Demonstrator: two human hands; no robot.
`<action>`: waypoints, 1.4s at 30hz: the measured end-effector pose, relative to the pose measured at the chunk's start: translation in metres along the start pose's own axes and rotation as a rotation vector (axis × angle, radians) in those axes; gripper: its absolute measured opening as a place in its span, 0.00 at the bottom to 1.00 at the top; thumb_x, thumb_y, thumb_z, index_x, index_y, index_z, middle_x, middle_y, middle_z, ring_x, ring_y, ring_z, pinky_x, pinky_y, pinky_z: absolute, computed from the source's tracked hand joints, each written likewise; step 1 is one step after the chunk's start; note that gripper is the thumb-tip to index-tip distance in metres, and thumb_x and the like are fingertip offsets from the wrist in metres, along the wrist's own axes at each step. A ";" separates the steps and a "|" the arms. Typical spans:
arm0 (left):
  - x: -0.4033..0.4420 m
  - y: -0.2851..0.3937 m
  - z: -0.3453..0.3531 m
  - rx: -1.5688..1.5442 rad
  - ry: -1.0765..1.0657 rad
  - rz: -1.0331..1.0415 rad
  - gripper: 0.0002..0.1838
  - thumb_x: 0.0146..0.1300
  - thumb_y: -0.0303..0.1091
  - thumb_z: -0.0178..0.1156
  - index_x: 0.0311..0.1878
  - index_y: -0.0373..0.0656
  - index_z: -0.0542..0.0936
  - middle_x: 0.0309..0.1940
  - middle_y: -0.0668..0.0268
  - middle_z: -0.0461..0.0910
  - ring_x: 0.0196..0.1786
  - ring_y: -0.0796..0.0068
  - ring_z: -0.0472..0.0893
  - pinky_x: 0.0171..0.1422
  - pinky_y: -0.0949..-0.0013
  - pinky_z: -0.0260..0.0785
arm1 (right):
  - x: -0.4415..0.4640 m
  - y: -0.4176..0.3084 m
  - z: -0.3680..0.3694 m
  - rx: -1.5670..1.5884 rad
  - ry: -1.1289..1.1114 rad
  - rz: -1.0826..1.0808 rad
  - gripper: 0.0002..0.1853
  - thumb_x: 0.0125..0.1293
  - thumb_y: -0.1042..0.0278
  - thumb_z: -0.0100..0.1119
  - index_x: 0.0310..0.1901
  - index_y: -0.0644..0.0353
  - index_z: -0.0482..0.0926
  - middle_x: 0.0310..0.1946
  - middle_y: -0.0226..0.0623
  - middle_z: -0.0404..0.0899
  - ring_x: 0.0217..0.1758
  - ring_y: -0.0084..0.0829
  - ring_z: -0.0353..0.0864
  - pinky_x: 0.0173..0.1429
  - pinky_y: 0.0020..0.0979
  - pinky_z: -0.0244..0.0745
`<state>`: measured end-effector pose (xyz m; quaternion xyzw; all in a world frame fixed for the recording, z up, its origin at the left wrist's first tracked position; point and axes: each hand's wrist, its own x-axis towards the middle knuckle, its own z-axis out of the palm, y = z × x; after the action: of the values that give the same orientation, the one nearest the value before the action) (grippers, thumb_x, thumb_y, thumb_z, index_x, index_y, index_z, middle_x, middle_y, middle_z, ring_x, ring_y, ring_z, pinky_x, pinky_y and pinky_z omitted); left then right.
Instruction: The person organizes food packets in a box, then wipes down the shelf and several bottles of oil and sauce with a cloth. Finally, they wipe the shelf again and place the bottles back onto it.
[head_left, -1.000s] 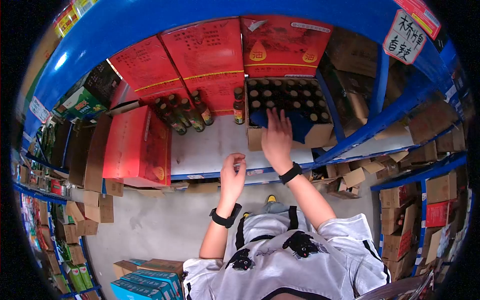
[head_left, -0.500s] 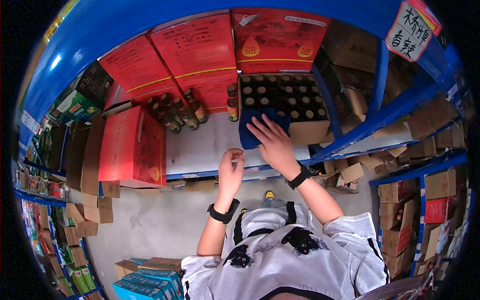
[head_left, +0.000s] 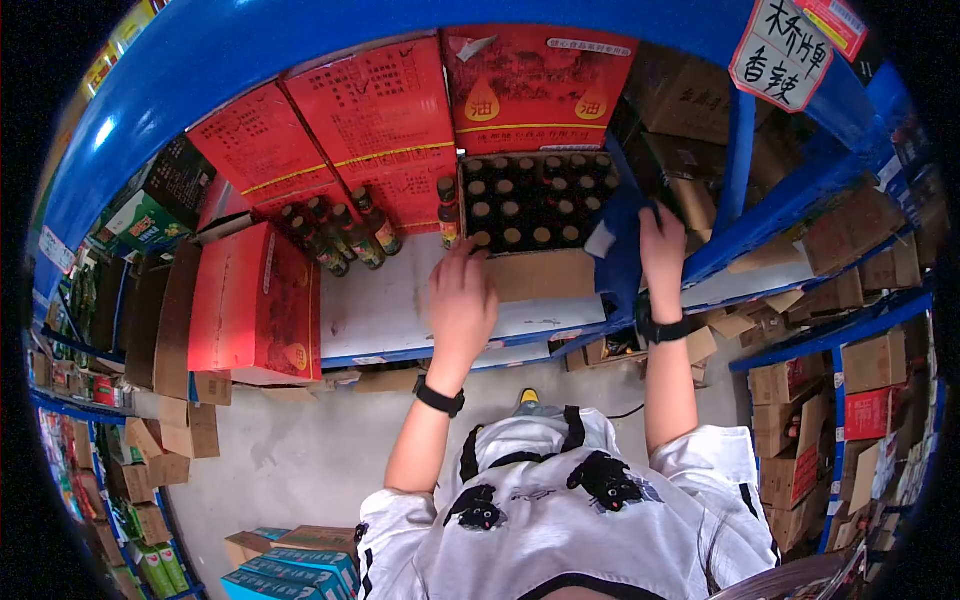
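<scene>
An open cardboard box (head_left: 545, 277) full of dark bottles with round caps stands on the shelf. My left hand (head_left: 463, 300) is at the box's front left corner, fingertips by a bottle cap; whether they grip anything is hidden. At the box's right side, my right hand (head_left: 662, 250) holds a dark blue cloth (head_left: 618, 245) that hangs down beside the box. One bottle (head_left: 448, 212) stands just left of the box, and several more bottles (head_left: 342, 236) are grouped further left.
Red cartons (head_left: 375, 110) line the back of the shelf, and a red box (head_left: 255, 305) sits at its left. A blue diagonal brace (head_left: 775, 235) rises at the right. Blue packages (head_left: 290, 580) lie on the floor, lower left.
My right hand has carried the blue cloth from the box's front left to its right side. My left hand has moved forward to the box's front left corner. The view has shifted slightly.
</scene>
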<state>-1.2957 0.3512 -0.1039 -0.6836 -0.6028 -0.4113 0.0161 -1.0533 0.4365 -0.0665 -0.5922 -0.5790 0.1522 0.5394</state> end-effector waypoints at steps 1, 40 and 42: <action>0.005 0.003 0.001 0.053 -0.070 0.096 0.20 0.57 0.29 0.52 0.55 0.44 0.70 0.58 0.59 0.68 0.63 0.57 0.64 0.65 0.53 0.54 | 0.010 -0.002 0.002 -0.110 0.050 -0.072 0.15 0.59 0.66 0.51 0.42 0.70 0.75 0.32 0.57 0.77 0.37 0.52 0.77 0.43 0.40 0.71; 0.004 -0.003 0.032 0.088 -0.129 0.137 0.30 0.56 0.32 0.53 0.65 0.50 0.63 0.63 0.64 0.63 0.69 0.57 0.54 0.71 0.51 0.46 | -0.015 -0.010 0.067 -0.514 -0.356 -0.337 0.20 0.61 0.59 0.49 0.49 0.62 0.75 0.41 0.58 0.77 0.50 0.53 0.74 0.54 0.49 0.69; 0.004 -0.002 0.030 0.098 -0.148 0.139 0.30 0.56 0.32 0.53 0.65 0.49 0.63 0.63 0.63 0.63 0.69 0.57 0.54 0.71 0.51 0.46 | -0.003 -0.036 0.059 -0.516 -0.292 -0.037 0.18 0.61 0.59 0.48 0.44 0.65 0.76 0.33 0.57 0.78 0.39 0.55 0.78 0.44 0.49 0.74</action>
<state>-1.2815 0.3700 -0.1222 -0.7507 -0.5727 -0.3276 0.0334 -1.1203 0.4519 -0.0599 -0.6709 -0.6807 0.0737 0.2848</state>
